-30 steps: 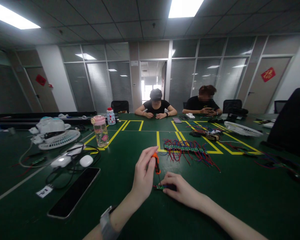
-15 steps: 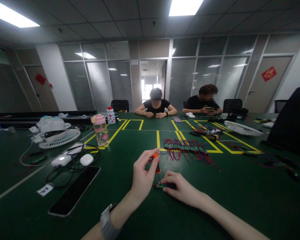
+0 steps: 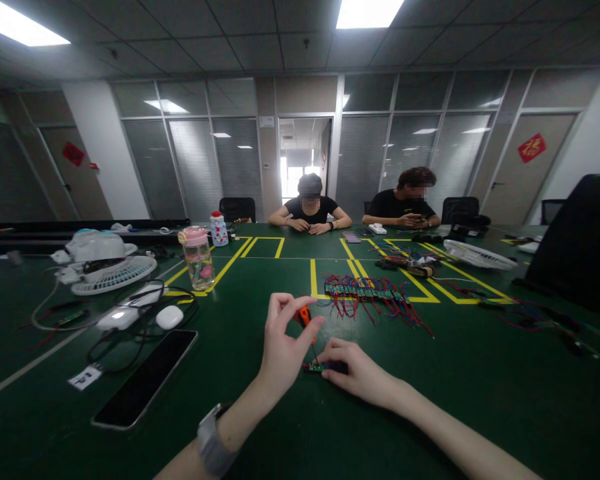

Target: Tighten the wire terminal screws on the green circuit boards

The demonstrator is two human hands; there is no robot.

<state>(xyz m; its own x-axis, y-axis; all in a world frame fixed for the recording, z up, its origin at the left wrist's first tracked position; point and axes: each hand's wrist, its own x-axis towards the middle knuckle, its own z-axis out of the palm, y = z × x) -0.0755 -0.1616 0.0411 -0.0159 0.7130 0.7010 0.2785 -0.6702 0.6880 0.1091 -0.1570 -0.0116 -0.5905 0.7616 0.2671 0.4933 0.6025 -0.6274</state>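
Observation:
My left hand (image 3: 284, 347) curls its fingers around the orange-and-black handle of a screwdriver (image 3: 304, 317), thumb and index finger somewhat apart at its side. The thin shaft slants down to a small green circuit board (image 3: 316, 368) on the table. Whether the tip sits in a screw is too small to see. My right hand (image 3: 360, 375) pinches that board at its right end, fingers lowered to the tabletop. A red wire end shows at the board's left; my right fingers hide the rest. Beyond both hands lies a row of similar boards (image 3: 365, 291) with red and blue wires.
On the left lie a phone (image 3: 147, 380), a white case (image 3: 169, 318), a power strip (image 3: 120, 316) with cables, a white fan (image 3: 115, 275) and a pink-lidded bottle (image 3: 199, 260). A black screen (image 3: 575, 240) stands right. Two people sit across the green table.
My left thumb and index finger have opened a little around the screwdriver handle, which now tilts more to the left. My right hand stays on the board. The view has shifted slightly.

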